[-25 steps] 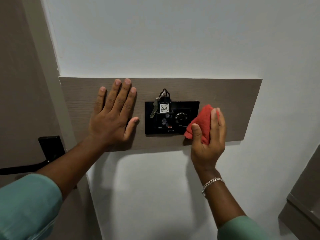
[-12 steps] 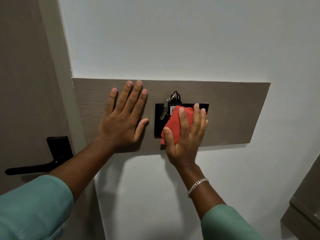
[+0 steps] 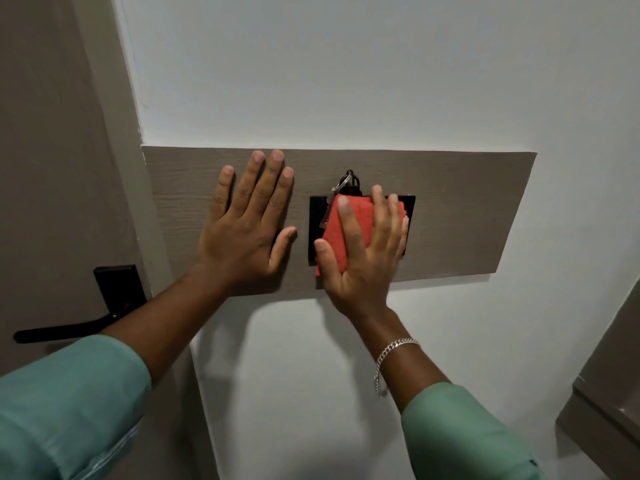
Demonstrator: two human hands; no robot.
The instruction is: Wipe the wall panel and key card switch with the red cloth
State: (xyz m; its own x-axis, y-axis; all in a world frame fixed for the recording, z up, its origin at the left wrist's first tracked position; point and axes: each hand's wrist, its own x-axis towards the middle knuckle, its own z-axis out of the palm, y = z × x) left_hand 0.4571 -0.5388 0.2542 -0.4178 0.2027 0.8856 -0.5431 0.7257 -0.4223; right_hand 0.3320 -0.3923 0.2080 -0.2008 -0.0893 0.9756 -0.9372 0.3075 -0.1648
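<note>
The right hand (image 3: 363, 258) presses the folded red cloth (image 3: 341, 233) flat under spread fingers (image 3: 379, 216) against the black key card switch (image 3: 317, 230), keys (image 3: 341, 187) hanging at its 12 o'clock, while the left hand (image 3: 242, 233) lies open and empty at 9 o'clock on the wooden wall panel (image 3: 467, 216).
</note>
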